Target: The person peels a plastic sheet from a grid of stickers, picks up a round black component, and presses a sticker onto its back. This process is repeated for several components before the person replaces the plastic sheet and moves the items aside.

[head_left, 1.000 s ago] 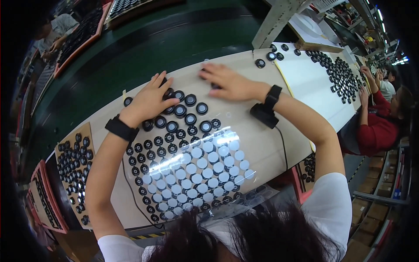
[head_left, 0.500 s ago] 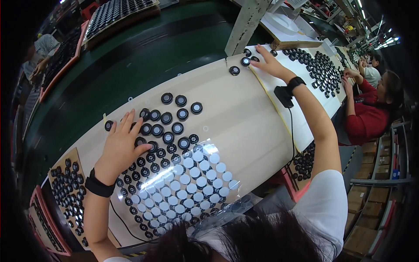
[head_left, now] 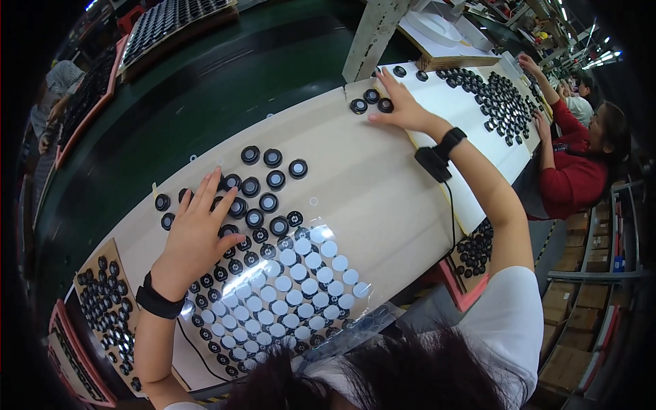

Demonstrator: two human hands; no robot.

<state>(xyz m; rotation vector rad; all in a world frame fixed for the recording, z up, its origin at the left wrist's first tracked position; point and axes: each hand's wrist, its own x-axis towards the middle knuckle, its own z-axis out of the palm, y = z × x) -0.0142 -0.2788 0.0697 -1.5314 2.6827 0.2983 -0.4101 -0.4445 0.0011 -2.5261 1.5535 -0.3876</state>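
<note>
My left hand [head_left: 193,229] lies open, fingers spread, over a loose group of small round black parts with grey centres [head_left: 250,186]. Its fingers cover some of them, so contact with each is hard to tell. My right hand [head_left: 404,111] reaches to the far right, open, thumb and fingers apart beside three more black parts [head_left: 371,96]. Below the loose group, a clear plastic sheet [head_left: 362,290] bearing rows of pale round stickers [head_left: 294,298] lies over rows of black parts [head_left: 220,273]. Black bands with cabled devices sit on both my wrists.
A white sheet [head_left: 471,179] with many black parts [head_left: 502,106] covers the right side. A metal post [head_left: 372,41] stands at the far edge, before a green surface [head_left: 287,82]. A loaded board [head_left: 109,307] lies left. A co-worker in red [head_left: 577,167] sits right.
My right hand has shifted slightly left and nearer, and a black part now lies closer beside its thumb. My left hand has moved slightly nearer, with more parts showing to its left.
</note>
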